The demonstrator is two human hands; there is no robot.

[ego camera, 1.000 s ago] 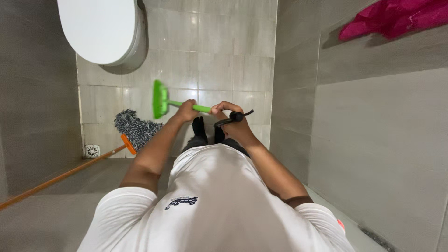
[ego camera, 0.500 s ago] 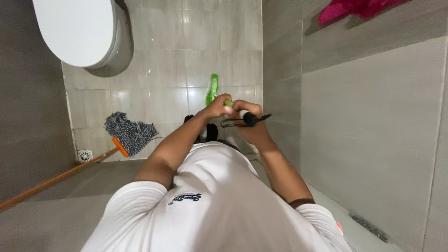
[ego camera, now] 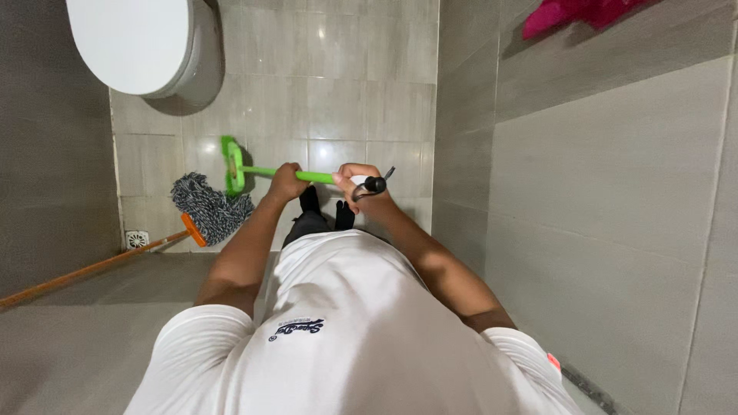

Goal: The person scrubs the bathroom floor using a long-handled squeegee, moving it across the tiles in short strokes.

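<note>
both hands grip a bright green long-handled plastic floor brush (ego camera: 265,170) above the pale tiled floor (ego camera: 338,107). the left hand (ego camera: 286,184) is wrapped round the middle of the shaft, and the right hand (ego camera: 360,183) is curled over its black end cap. a grey string mop with an orange handle (ego camera: 209,209) lies just beside the brush head, below the white toilet (ego camera: 134,42).
</note>
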